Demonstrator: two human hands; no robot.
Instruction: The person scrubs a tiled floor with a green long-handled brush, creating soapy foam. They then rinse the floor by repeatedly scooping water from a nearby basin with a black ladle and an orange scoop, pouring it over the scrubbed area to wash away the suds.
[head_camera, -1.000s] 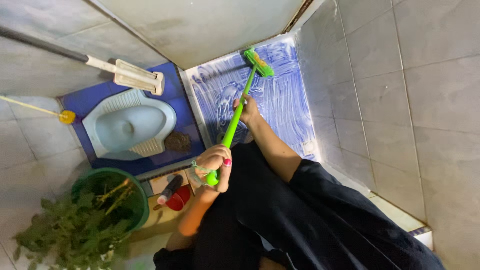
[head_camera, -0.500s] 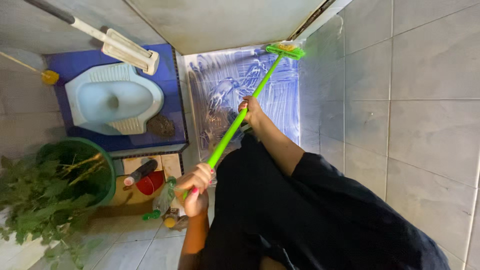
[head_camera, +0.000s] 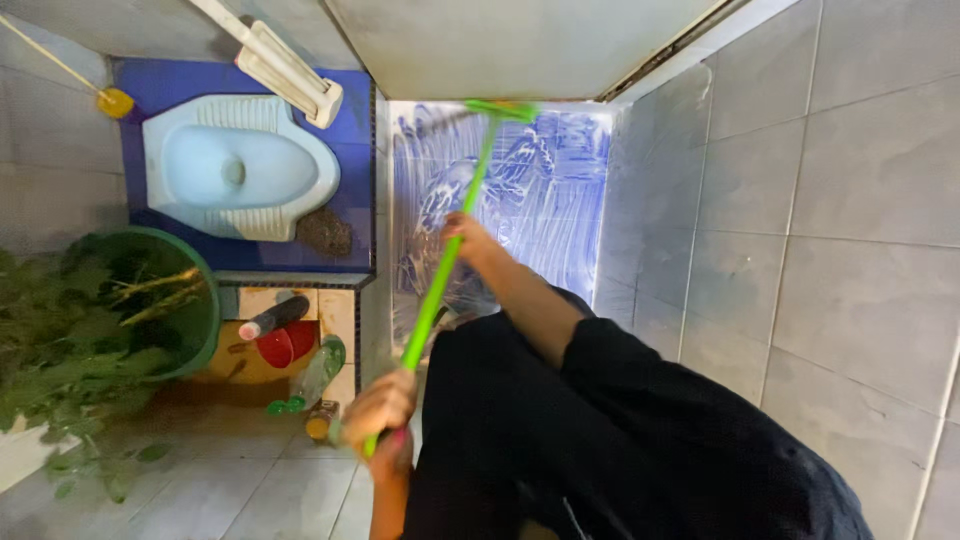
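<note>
Both my hands grip a bright green long-handled scrub brush (head_camera: 440, 282). My left hand (head_camera: 381, 411) is closed round the near end of the handle, blurred by motion. My right hand (head_camera: 464, 236) holds the handle about halfway up, its arm in a black sleeve. The green brush head (head_camera: 500, 110) rests on the far edge of a blue tiled floor (head_camera: 550, 190) streaked with white soap foam. My dark clothing fills the lower middle of the view.
A pale blue squat toilet (head_camera: 235, 165) sits on a raised blue step at left, a white long-handled brush (head_camera: 290, 68) above it. A green bucket (head_camera: 205, 305) with leafy plants, a red scoop (head_camera: 285, 347) and a bottle (head_camera: 315, 378) lie nearer. Grey tiled wall (head_camera: 800, 260) closes the right.
The brush head has swept left along the far edge of the foamy floor. My left hand has dropped lower with the handle end, and the view has shifted.
</note>
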